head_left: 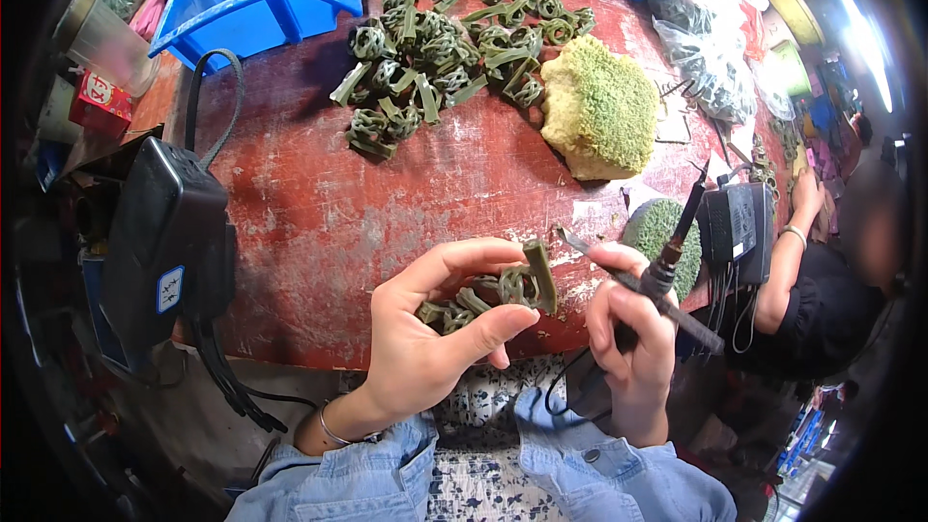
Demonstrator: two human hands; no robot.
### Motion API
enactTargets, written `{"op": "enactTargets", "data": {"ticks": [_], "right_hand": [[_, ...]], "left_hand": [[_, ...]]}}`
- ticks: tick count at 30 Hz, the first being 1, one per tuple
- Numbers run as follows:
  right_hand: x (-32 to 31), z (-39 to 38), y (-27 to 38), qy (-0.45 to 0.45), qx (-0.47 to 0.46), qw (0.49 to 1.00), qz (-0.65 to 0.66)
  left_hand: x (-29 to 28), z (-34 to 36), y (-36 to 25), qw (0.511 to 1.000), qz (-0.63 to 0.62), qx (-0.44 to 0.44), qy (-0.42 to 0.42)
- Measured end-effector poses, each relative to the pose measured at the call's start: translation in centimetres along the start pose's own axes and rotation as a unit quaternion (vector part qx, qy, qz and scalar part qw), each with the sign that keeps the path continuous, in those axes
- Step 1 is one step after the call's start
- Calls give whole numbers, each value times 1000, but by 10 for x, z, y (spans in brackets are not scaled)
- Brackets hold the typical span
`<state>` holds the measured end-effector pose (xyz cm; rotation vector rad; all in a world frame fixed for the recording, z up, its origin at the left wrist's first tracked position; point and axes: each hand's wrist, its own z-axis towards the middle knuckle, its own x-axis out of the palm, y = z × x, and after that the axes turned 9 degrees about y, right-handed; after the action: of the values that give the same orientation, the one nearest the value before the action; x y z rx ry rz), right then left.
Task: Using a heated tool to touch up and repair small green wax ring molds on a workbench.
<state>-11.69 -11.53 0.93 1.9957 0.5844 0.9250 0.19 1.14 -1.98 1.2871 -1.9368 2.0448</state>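
Observation:
Near the table's front edge, my left hand curls round several dark green openwork pieces that look like moulded wax. One has a straight bar standing up past my thumb and fingertips. My right hand is closed on two tools at once. A thin flat-bladed knife points its tip toward the left hand's pieces, apart from them. The other is a black corded pen-like tool, its fine tip up and away. Beyond my hands lies a loose heap of similar green pieces.
A yellow-green crumbly block sits right of the heap, and a round green pad lies by my right hand. Black power boxes with cables stand left and right. A blue bin is far left. A co-worker's arm shows at right.

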Motion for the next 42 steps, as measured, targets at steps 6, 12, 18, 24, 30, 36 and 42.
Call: {"op": "enactTargets", "data": {"ticks": [6, 12, 18, 24, 30, 36, 42], "right_hand": [[2, 4, -8, -69, -56, 990, -108], [5, -5, -7, -3, -181, 977, -111], [5, -2, 1, 45, -153, 981, -114], [9, -6, 6, 32, -136, 981, -137], [8, -2, 16, 5, -19, 993, -115], [-5, 9, 9, 64, 83, 994, 34], [-9, 9, -2, 18, -12, 997, 71]], "left_hand": [[-1, -3, -5, 996, 55, -62, 17], [-1, -5, -7, 982, 184, -8, 37], [-2, -1, -7, 977, 195, 14, 79], [-2, -1, -5, 957, 264, 84, 80], [-2, 3, -2, 928, 322, 153, 106], [-2, 5, 0, 921, 338, 160, 110], [2, 6, -5, 929, 334, 131, 95]]}}
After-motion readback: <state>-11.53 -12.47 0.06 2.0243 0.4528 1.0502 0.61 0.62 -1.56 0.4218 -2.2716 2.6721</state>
